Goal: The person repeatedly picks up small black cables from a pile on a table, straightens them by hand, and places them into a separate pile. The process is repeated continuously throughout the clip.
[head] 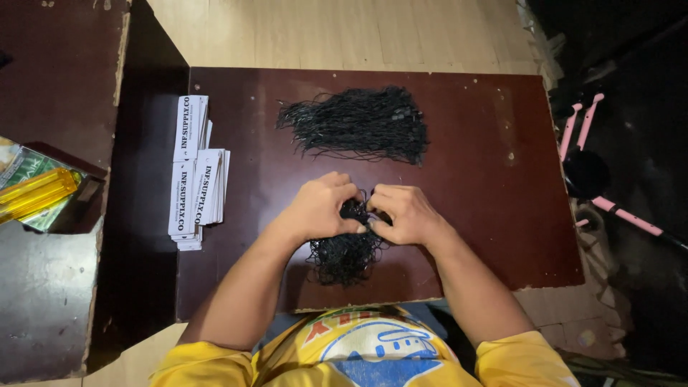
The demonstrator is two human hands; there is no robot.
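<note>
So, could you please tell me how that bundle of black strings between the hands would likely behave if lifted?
The bundle of black strings would probably sag floppily, since its loose ends splay limply over the board. It looks light, being thin cord. Strands seem tangled, so both hands pinching its top would likely lift it as one clump.

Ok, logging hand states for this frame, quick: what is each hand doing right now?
Left hand: closed, fingers curled on the small bundle of black strings.
Right hand: closed, pinching the same bundle at its top.
</note>
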